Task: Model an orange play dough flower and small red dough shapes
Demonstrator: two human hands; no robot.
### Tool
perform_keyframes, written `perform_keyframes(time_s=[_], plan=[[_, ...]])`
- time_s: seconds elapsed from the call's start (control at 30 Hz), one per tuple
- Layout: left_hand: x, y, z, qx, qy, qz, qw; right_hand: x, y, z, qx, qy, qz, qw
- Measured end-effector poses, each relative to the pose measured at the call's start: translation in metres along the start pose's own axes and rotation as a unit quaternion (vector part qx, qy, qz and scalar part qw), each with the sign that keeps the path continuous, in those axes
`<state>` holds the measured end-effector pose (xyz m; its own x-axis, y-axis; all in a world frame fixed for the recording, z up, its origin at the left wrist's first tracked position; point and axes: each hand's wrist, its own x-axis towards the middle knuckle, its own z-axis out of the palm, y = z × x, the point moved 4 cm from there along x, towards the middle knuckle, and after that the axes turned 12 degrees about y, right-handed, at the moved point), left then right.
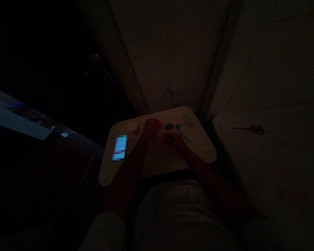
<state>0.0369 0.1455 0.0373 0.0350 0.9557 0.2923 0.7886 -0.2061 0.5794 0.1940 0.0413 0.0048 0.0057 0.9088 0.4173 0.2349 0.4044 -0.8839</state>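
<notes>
On a pale wood-grain table [159,162], from left, are a glowing rectangular phone [120,148] and a pale round tub [133,128]; the left hand [151,124], at a small bright-red lump [160,124]; a dull-red piece [160,139] beside the right hand [174,140]; and a dark-purple oval lump [169,127] above that hand. It is too dark to tell whether either hand's fingers pinch or spread.

Around me it is nearly dark: the phone [120,148] glows brightest, pixelated; the table [162,162] is dimly lit, my left grip [152,125] and right grip [174,140] murky, the door [73,76] black.
</notes>
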Motion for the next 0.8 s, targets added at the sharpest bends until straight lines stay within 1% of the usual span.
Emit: perform_keyframes(time_s=[0.03,0.13,0.17,0.2,0.33,0.47,0.63,0.8], plan=[[0.001,-0.001,-0.003,-0.002,0.014,-0.010,1.000,0.000,0.000,0.000,0.002,-0.001,0.003,1.000],[0.000,-0.005,-0.013,-0.011,0.082,-0.031,0.996,0.000,0.001,0.000,0.005,0.002,0.014,1.000],[-0.001,-0.006,-0.014,-0.009,0.092,-0.033,0.995,0.000,0.001,0.001,0.002,0.001,0.015,1.000],[-0.002,-0.006,-0.013,-0.005,0.091,-0.031,0.995,0.000,0.001,0.001,-0.002,-0.001,0.014,1.000],[-0.003,-0.005,-0.007,0.006,0.049,-0.016,0.999,0.000,0.000,0.001,-0.019,-0.003,0.004,1.000],[-0.003,-0.004,-0.007,-0.025,0.052,-0.027,0.998,0.000,0.002,0.003,-0.018,-0.005,0.009,1.000],[-0.006,-0.001,-0.005,0.005,0.049,-0.012,0.999,0.000,0.003,0.005,-0.021,-0.001,0.007,1.000],[-0.002,0.005,-0.003,0.004,0.031,-0.027,0.999,0.000,0.001,0.004,-0.039,-0.005,0.007,0.999]])
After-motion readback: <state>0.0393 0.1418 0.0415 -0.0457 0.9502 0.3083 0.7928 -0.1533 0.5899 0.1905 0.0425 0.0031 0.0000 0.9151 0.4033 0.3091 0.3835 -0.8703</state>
